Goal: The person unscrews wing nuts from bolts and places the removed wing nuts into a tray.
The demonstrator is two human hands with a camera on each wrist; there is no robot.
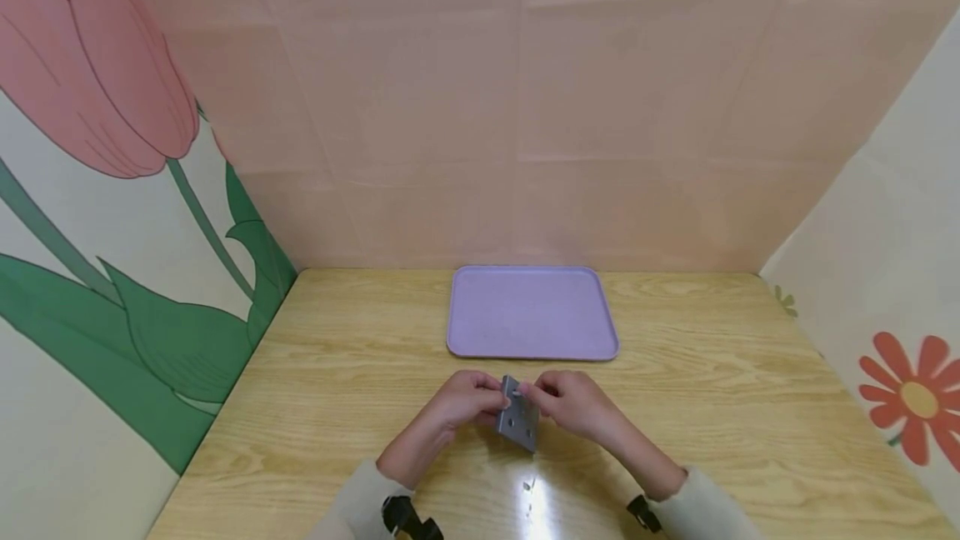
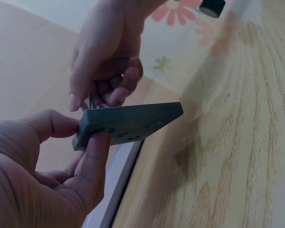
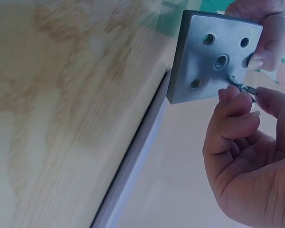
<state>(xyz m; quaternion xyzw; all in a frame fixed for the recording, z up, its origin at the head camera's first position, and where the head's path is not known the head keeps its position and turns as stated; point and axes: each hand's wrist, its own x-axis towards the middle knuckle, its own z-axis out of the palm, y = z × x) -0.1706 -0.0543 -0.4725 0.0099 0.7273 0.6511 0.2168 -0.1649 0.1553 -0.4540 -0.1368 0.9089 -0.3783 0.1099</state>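
Note:
A flat, square grey metal plate point(image 1: 522, 429) is held tilted above the table. My left hand point(image 1: 471, 398) pinches one corner of it between thumb and fingers. In the right wrist view the plate point(image 3: 190, 71) shows several small holes around a larger threaded hole at its centre. My right hand point(image 1: 576, 403) pinches a small, shiny metal screw point(image 3: 242, 86) between thumb and forefinger. The tip of the screw meets a corner hole next to my left fingers. How deep it sits there, I cannot tell. In the left wrist view a thin metal shank point(image 2: 92, 101) shows beside the plate.
A lavender tray point(image 1: 532, 315) lies beyond the hands on the wood-grain table point(image 1: 360, 357). Small dark bits point(image 1: 528, 487) lie near the front, in a bright reflection. A plain pink backdrop point(image 1: 517, 107) and flower-printed side panels border the table.

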